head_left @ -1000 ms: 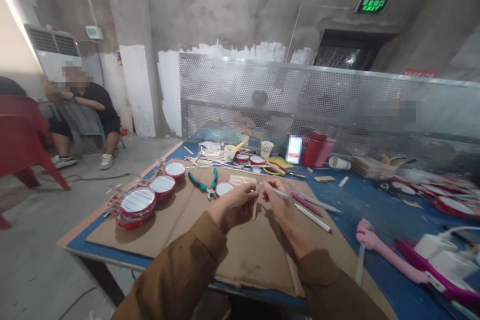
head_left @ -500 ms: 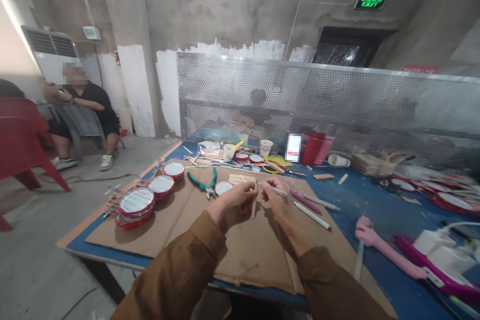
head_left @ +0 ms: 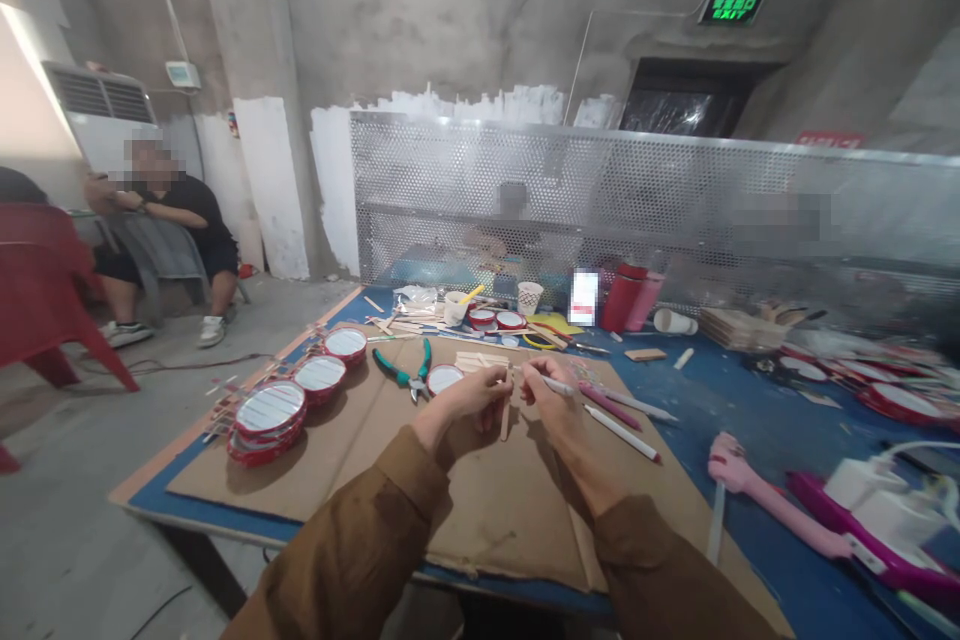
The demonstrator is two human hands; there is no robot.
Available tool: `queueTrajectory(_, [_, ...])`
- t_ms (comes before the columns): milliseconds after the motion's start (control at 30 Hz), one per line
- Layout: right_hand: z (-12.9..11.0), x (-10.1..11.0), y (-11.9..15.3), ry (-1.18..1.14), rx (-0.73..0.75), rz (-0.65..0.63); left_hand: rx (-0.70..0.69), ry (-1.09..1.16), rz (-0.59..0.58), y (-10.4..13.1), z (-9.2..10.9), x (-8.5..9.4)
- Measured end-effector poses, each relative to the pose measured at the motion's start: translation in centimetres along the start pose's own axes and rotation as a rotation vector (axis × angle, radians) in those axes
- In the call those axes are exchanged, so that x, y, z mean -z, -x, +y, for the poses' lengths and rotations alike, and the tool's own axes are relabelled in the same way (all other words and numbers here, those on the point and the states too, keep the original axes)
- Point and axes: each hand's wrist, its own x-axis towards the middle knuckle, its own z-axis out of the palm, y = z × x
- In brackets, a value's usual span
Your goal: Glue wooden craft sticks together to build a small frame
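Head view. Left hand (head_left: pixel 466 402) pinches a stick (head_left: pixel 505 423) above the middle of the cardboard (head_left: pixel 510 525), its lower end pointing near. Right hand (head_left: pixel 551 405) grips a pen (head_left: pixel 558 385), tip leftward; contact with the stick too small to tell. Likely trouble: stick held only by fingertips, so pen pressure could twist it and skew a mark. Drum (head_left: pixel 444 377) and pliers (head_left: pixel 412 380) lie left, close by; a leftward elbow or wrist sweep might knock them. Spare pen (head_left: pixel 621 433), right, could roll if brushed.
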Motion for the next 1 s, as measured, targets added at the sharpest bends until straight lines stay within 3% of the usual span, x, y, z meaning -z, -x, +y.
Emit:
queueTrajectory(700, [-1.1,-0.1,0.5,0.061,0.017,-0.047,-0.002,0.0,0.013,0.1,0.1,0.0])
queueTrajectory(900, [0.0,0.3,0.0,0.104,-0.011,0.063,-0.002,-0.004,0.012,0.1,0.1,0.0])
queueTrajectory(1000, [0.1,0.3,-0.1,0.076,0.001,0.038,-0.004,-0.001,0.011,0.1,0.2,-0.1])
